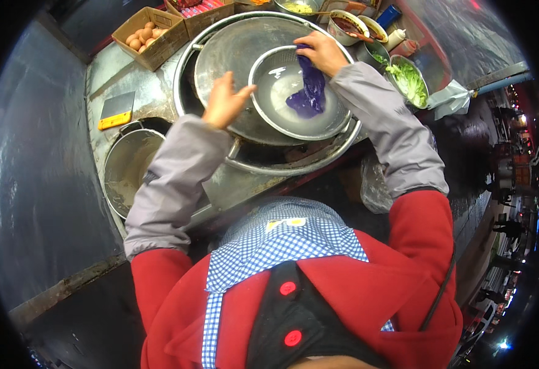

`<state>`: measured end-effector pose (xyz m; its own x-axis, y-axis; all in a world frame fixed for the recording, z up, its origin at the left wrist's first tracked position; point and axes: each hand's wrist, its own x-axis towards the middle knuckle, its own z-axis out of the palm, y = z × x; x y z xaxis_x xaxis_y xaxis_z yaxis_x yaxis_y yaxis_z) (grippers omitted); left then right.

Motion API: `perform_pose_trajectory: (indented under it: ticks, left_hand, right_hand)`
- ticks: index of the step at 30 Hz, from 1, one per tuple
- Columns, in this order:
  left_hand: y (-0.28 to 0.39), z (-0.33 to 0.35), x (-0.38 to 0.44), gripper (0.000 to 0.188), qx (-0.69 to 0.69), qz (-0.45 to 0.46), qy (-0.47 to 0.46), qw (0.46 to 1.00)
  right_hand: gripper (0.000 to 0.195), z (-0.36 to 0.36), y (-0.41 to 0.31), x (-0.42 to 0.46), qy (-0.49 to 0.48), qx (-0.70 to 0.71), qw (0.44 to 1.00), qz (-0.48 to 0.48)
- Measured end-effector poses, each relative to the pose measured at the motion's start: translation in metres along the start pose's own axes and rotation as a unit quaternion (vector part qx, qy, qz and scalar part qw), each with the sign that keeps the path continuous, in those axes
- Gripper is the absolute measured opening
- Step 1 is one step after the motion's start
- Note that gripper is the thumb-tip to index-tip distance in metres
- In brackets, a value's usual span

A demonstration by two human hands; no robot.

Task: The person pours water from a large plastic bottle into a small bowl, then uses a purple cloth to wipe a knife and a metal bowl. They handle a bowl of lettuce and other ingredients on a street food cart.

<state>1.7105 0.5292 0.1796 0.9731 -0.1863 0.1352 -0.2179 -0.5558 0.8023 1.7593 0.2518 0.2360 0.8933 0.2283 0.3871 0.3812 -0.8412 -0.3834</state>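
Observation:
A metal basin (261,107) of cloudy water rests on the round dark griddle plate (223,50), towards its right side. My right hand (325,53) is at the basin's far rim and grips the upper end of a wet purple cloth (313,87). The cloth's lower part hangs into the basin, where it lies spread in the water. At the basin's left rim my left hand (227,102) is held with its fingers apart and nothing in it. Its thumb is close to the rim; I cannot tell whether it touches.
A cardboard box of eggs (145,37) stands at the back left. Near a yellow-handled scraper (115,119) is a deep pot (131,161) with batter-like residue. Sauce bowls (347,25) and a tray of lettuce (408,80) line the right side. A metal ring (292,170) surrounds the griddle.

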Motion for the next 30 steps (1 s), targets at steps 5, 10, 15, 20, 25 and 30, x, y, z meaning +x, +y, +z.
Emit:
perform_pose_trajectory:
  ticks: [5,10,15,20,25,30]
  left_hand:
    - [0.023,0.051,0.036,0.034,-0.054,-0.03,0.055,0.997]
    - [0.023,0.058,0.028,0.035,-0.049,0.012,0.145,0.988]
    - [0.013,0.063,0.031,0.041,-0.074,0.026,0.145,0.986]
    - [0.015,0.061,0.032,0.044,-0.127,0.015,0.097,0.987]
    - [0.0,0.068,0.039,0.044,-0.134,0.019,0.097,0.986]
    - [0.013,0.057,0.029,0.044,-0.081,0.005,0.107,0.991]
  right_hand:
    - [0.027,0.021,0.008,0.04,-0.054,-0.013,0.997,-0.046]
    - [0.032,-0.01,0.041,0.013,-0.124,-0.086,0.987,0.047]
    - [0.027,-0.035,0.035,-0.07,-0.064,-0.058,0.953,0.29]
    - [0.028,-0.049,0.026,-0.127,-0.06,0.012,0.94,0.337]
    - [0.028,-0.032,0.063,-0.063,-0.059,-0.049,0.964,0.256]
    - [0.031,-0.02,0.089,-0.06,-0.088,0.204,0.917,0.331]
